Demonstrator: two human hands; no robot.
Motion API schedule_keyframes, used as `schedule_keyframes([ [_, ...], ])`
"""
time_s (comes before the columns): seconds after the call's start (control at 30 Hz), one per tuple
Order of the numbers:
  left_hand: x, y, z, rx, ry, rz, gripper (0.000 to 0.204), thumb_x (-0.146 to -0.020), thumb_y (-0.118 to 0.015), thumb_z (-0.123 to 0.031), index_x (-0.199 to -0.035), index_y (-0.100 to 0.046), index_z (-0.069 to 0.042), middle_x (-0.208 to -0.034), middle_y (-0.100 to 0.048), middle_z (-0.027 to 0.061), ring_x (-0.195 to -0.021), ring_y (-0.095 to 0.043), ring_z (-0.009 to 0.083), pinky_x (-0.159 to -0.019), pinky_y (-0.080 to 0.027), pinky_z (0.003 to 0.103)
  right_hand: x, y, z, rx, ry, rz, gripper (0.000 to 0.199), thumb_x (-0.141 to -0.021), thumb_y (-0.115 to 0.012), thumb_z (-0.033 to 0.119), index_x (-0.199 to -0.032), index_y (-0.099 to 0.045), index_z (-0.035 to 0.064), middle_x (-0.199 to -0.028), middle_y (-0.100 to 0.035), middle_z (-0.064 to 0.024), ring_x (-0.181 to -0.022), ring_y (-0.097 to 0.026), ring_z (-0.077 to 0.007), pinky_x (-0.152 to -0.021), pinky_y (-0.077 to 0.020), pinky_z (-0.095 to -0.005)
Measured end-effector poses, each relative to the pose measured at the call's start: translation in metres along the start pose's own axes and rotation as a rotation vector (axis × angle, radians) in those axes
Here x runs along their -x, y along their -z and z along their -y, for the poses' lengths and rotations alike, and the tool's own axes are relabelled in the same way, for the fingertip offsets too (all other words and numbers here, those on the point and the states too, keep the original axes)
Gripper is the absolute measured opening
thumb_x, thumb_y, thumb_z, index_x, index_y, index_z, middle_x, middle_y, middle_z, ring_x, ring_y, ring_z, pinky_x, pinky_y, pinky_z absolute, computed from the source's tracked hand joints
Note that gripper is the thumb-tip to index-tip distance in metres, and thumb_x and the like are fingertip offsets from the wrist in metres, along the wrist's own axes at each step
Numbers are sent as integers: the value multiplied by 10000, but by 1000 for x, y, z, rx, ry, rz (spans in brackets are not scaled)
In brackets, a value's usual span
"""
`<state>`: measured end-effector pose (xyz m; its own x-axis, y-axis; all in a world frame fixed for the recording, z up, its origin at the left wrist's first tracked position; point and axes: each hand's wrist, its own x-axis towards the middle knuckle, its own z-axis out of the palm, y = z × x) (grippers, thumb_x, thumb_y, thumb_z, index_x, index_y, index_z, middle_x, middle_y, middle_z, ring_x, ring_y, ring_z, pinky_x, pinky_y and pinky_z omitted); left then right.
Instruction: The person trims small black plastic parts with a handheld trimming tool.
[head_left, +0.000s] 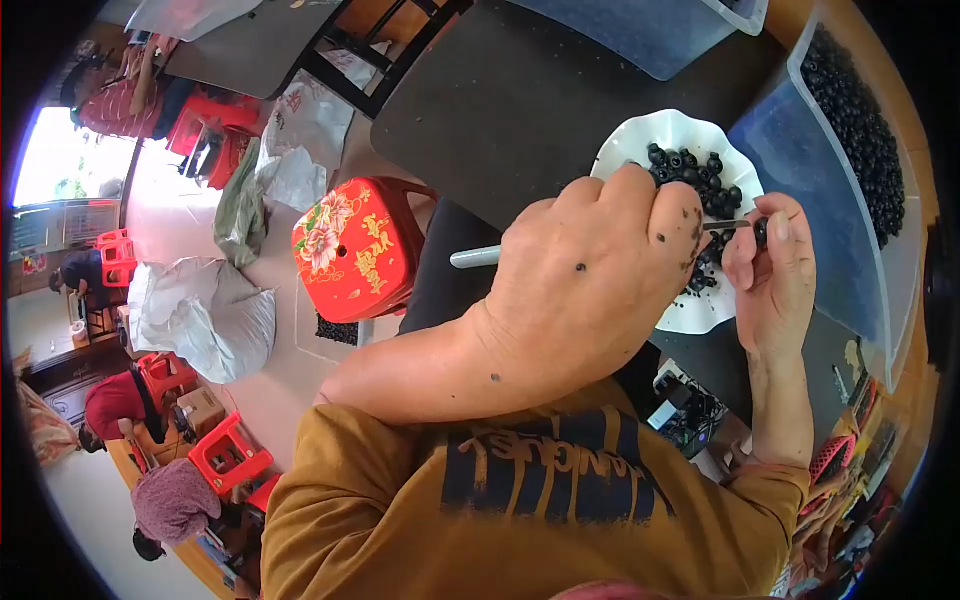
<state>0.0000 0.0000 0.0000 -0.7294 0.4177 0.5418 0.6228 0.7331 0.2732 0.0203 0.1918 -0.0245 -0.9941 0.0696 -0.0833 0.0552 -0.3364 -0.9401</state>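
Observation:
My left hand (590, 270) reaches across from the left, back upward, its fingers closed around a slim knife (474, 258) with a pale grey handle. The narrow metal blade points right, against or very near a small round black rubber-like part (762, 232). My right hand (778, 275) pinches that part between thumb and fingers. Beneath both hands is a white scalloped plate (690, 318) holding many black parts (712, 180), some with a narrow neck. My left hand hides part of the plate. Black specks dot its skin.
A blue translucent bin (800, 190) full of black parts stands at the right; another bin (640, 40) is at the far edge of the dark table (480, 110). A red stool (350, 250) and white sacks (205, 315) stand left. Several people sit farther off.

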Motion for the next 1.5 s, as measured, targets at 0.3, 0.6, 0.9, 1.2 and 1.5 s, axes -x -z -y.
schedule_keyframes([
  [0.3,-1,4,-2,-27,-40,93,124,-675,-556,-146,-718,-450,-97,-635,-431,18,-519,-492,130,-404,-395,245,2,0,-3,54,0,20,231,-907,-475,228,-1010,-518,26,-666,-459,-5,-556,-356,-48,-512,-298,-178],
  [0.6,-2,8,-4,-31,-65,97,135,-688,-559,-166,-733,-452,-98,-636,-427,10,-530,-494,127,-411,-394,233,5,-1,-1,52,-3,66,264,-884,-514,209,-1050,-523,4,-752,-482,-2,-610,-382,-49,-577,-339,-176],
  [0.9,7,5,-5,40,46,115,229,-705,-674,-221,-734,-481,-100,-639,-424,28,-536,-492,181,-442,-402,281,7,-1,-1,84,-32,143,331,-879,-515,186,-1138,-492,-19,-781,-490,0,-625,-393,-54,-596,-342,-177],
  [1.2,8,9,-15,75,-79,87,140,-723,-576,-189,-703,-457,-119,-615,-400,0,-519,-465,120,-416,-389,247,8,3,0,44,11,62,268,-887,-495,196,-1078,-463,11,-729,-493,-26,-578,-390,-56,-537,-335,-177],
  [1.5,15,0,-3,775,224,330,171,-795,-617,-178,-789,-520,-38,-649,-512,73,-546,-533,215,-482,-421,293,14,1,7,-99,-28,333,320,-877,-524,303,-1006,-489,13,-712,-455,-41,-536,-386,-70,-488,-321,-204],
])
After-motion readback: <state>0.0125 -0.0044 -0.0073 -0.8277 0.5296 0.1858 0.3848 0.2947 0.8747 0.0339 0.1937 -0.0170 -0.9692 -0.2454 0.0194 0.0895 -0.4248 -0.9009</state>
